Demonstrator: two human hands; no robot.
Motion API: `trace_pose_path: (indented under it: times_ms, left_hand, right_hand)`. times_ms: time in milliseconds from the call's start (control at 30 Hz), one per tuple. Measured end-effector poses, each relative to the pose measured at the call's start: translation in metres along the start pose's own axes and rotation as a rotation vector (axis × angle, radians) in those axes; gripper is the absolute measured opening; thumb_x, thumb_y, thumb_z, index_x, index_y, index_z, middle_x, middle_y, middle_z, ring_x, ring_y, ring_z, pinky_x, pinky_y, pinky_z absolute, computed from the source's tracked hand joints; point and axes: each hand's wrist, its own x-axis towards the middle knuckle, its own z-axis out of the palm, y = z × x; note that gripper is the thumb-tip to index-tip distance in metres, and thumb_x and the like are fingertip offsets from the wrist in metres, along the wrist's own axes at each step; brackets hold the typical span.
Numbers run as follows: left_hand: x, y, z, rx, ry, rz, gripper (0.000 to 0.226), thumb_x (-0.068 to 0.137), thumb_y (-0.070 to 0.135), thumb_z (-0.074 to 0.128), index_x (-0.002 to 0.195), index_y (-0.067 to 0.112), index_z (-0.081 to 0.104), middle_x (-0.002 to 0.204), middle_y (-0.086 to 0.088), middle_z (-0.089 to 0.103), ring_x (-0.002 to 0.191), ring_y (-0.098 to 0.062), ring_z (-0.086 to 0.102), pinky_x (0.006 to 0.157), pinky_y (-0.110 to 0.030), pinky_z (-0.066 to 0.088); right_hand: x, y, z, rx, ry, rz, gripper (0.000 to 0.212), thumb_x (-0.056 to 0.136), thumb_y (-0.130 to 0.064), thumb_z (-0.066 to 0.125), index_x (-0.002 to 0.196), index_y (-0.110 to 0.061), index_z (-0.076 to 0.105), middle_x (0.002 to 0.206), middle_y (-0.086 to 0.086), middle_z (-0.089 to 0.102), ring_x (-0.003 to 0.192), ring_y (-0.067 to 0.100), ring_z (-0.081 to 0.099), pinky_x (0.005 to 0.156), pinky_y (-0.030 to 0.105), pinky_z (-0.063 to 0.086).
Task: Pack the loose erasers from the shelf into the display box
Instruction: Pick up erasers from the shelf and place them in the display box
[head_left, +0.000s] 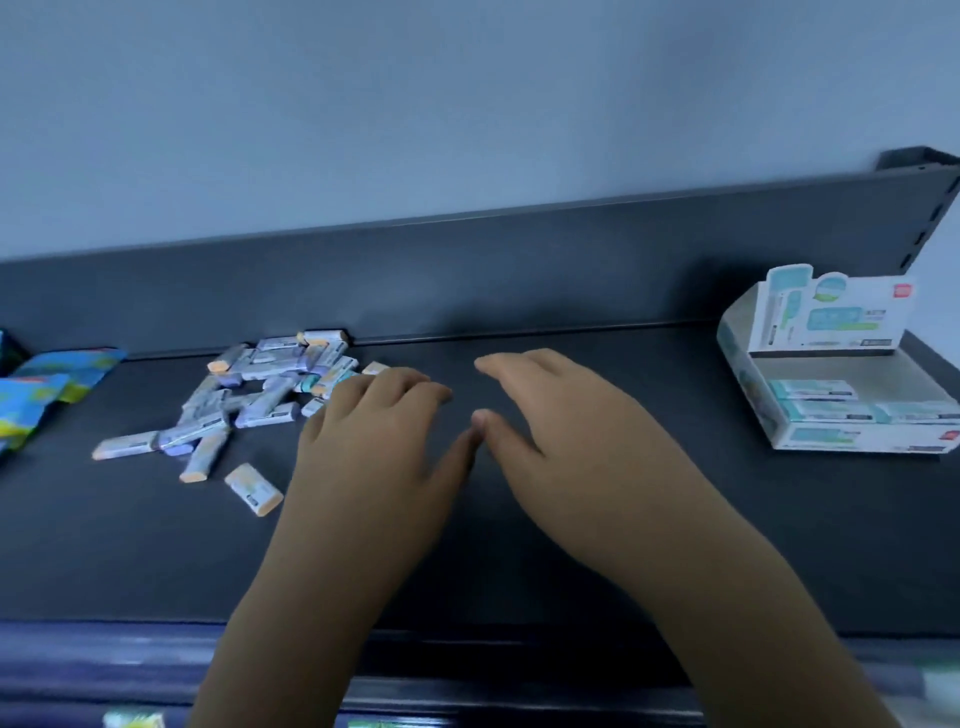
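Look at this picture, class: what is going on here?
A person reaches both hands over a dark shelf. The left hand is at the edge of a pile of loose erasers. The right hand is open over bare shelf. Neither holds anything. The box stands apart on the right with a few erasers already inside. Most are not yet packed.

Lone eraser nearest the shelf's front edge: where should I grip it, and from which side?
Pinch the lone eraser across its two long sides at the middle, coming down from above. It lies flat and diagonal, apart from the pile, so both sides are free; the left hand is nearest.
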Motion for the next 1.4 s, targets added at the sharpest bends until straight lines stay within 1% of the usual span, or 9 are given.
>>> trace_pose_path:
  times_ms: [167,267,567,700,867,967,1133,1233,1400]
  left_hand:
    - [-0.005,-0.024,-0.002,-0.055,-0.056,-0.031,0.06,0.083,0.061,0.03,0.117,0.028,0.068,0.13,0.01,0.061,0.123,-0.024,0.049,0.097,-0.049,0.047]
    - [-0.005,-0.031,-0.004,-0.069,-0.038,-0.045,0.056,0.084,0.06,0.034,0.112,0.027,0.07,0.124,0.009,0.063,0.118,-0.025,0.052,0.094,-0.051,0.049]
    - [-0.006,-0.078,-0.008,-0.127,-0.04,-0.06,0.049,0.085,0.062,0.045,0.105,0.026,0.071,0.112,0.01,0.066,0.11,-0.026,0.06,0.093,-0.049,0.048]
    - [-0.004,-0.113,-0.018,-0.148,-0.023,-0.059,0.052,0.081,0.062,0.046,0.107,0.025,0.072,0.113,0.007,0.068,0.111,-0.028,0.06,0.094,-0.049,0.049]
    - [0.001,-0.168,-0.042,-0.176,0.0,-0.097,0.041,0.079,0.055,0.058,0.105,0.027,0.072,0.11,0.007,0.068,0.109,-0.028,0.062,0.095,-0.048,0.049]
    - [0.006,-0.197,-0.051,-0.174,-0.029,-0.149,0.03,0.084,0.045,0.071,0.11,0.028,0.072,0.117,0.007,0.066,0.115,-0.028,0.058,0.096,-0.046,0.049]
    - [0.011,-0.234,-0.058,-0.17,-0.087,-0.155,0.032,0.083,0.033,0.078,0.114,0.027,0.071,0.122,0.004,0.065,0.119,-0.027,0.056,0.101,-0.043,0.045]
    - [0.013,-0.251,-0.059,-0.144,-0.128,-0.176,0.034,0.083,0.026,0.078,0.115,0.026,0.07,0.124,0.002,0.065,0.119,-0.026,0.056,0.1,-0.037,0.042]
    - [0.012,-0.27,-0.06,-0.161,-0.288,-0.214,0.044,0.085,0.015,0.074,0.127,0.027,0.065,0.131,0.003,0.061,0.122,-0.022,0.053,0.096,-0.032,0.041]
  right_hand:
    - [0.007,-0.018,0.021,-0.015,-0.064,0.002,0.031,0.103,-0.041,0.041,0.129,-0.027,0.052,0.127,-0.008,0.056,0.118,0.017,0.053,0.097,0.041,0.048]
    - [0.014,-0.023,0.024,-0.044,-0.102,0.0,0.03,0.103,-0.04,0.041,0.125,-0.025,0.055,0.124,-0.006,0.059,0.115,0.019,0.056,0.096,0.042,0.047]
    - [0.036,-0.046,0.039,-0.105,-0.161,-0.033,0.024,0.101,-0.035,0.045,0.114,-0.025,0.062,0.106,-0.004,0.062,0.098,0.02,0.058,0.083,0.041,0.051]
    - [0.056,-0.062,0.058,-0.129,-0.175,0.002,0.019,0.096,-0.036,0.048,0.099,-0.026,0.063,0.095,-0.005,0.06,0.089,0.02,0.058,0.076,0.042,0.053]
    - [0.108,-0.082,0.086,-0.193,-0.143,0.066,0.02,0.092,-0.021,0.049,0.098,-0.017,0.067,0.094,0.001,0.065,0.081,0.024,0.064,0.074,0.041,0.057]
    - [0.138,-0.085,0.103,-0.271,-0.151,0.146,0.023,0.084,-0.011,0.049,0.095,-0.017,0.069,0.095,0.003,0.066,0.079,0.027,0.066,0.071,0.038,0.058]
    - [0.167,-0.087,0.115,-0.409,-0.231,0.21,0.015,0.076,-0.005,0.054,0.079,-0.012,0.067,0.084,0.004,0.065,0.077,0.028,0.063,0.058,0.028,0.045]
    - [0.172,-0.089,0.117,-0.439,-0.24,0.243,0.014,0.074,-0.005,0.056,0.08,-0.012,0.066,0.083,0.004,0.065,0.076,0.027,0.062,0.054,0.026,0.041]
    - [0.176,-0.094,0.124,-0.445,-0.253,0.297,0.01,0.075,-0.021,0.07,0.085,-0.02,0.07,0.089,-0.001,0.068,0.083,0.025,0.065,0.064,0.031,0.052]
